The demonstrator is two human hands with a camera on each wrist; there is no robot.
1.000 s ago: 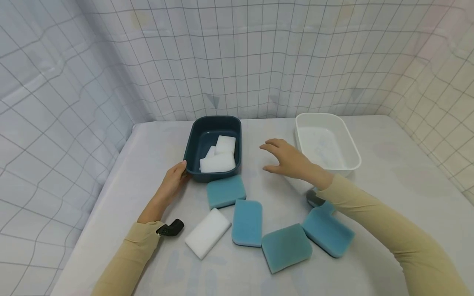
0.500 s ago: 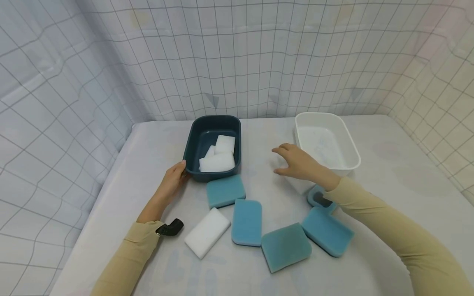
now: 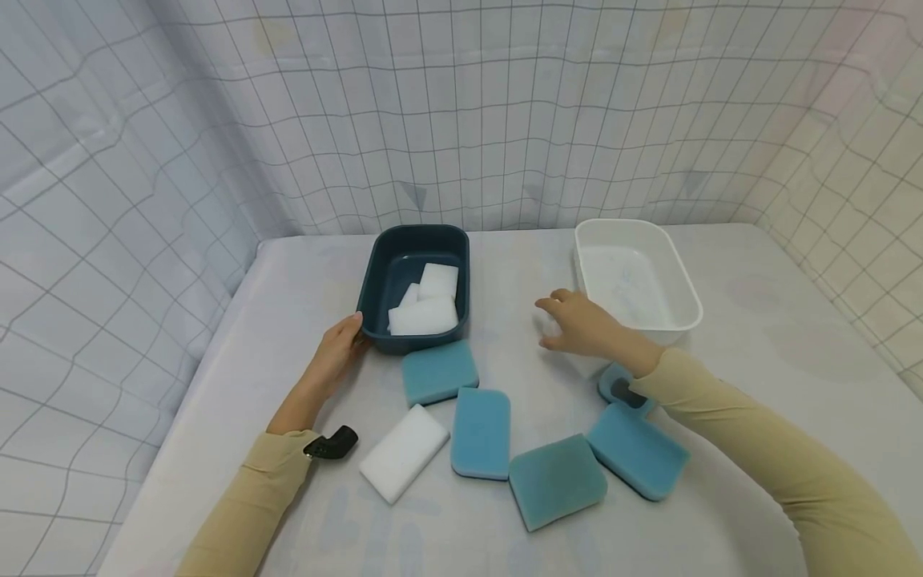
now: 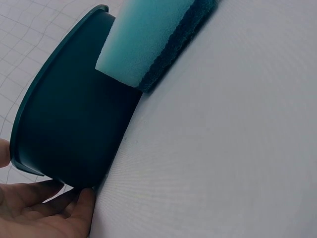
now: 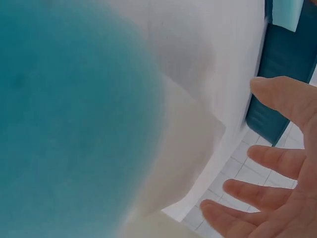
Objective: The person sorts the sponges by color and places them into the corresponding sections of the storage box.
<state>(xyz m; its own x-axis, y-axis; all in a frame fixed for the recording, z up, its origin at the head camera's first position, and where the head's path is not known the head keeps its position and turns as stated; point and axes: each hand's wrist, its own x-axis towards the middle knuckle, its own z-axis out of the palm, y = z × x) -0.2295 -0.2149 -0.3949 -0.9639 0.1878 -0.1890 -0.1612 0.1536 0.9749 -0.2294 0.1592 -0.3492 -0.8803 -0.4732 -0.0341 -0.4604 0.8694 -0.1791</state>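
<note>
My left hand (image 3: 335, 357) grips the near left corner of a dark blue tub (image 3: 371, 280); its thumb is at the rim and its fingers lie against the lower wall in the left wrist view. Several white sponges (image 3: 423, 316) lie in the tub. My right hand (image 3: 582, 327) hovers left of a white tub (image 3: 681, 280), fingers spread and holding nothing. Below it a pale block (image 5: 185, 148) lies partly hidden. A blue scrub sponge (image 3: 441, 373) touches the dark tub's front.
A white sponge (image 3: 405, 454), a blue sponge (image 3: 481, 434), a greenish sponge (image 3: 558, 482) and another blue sponge (image 3: 640, 450) lie in front. A black device (image 3: 333, 443) sits at the left wrist. A grid-patterned curtain (image 3: 461, 120) stands behind.
My right hand has moved to the right and slightly nearer, away from the dark tub. The left hand and both tubs have stayed in place.
</note>
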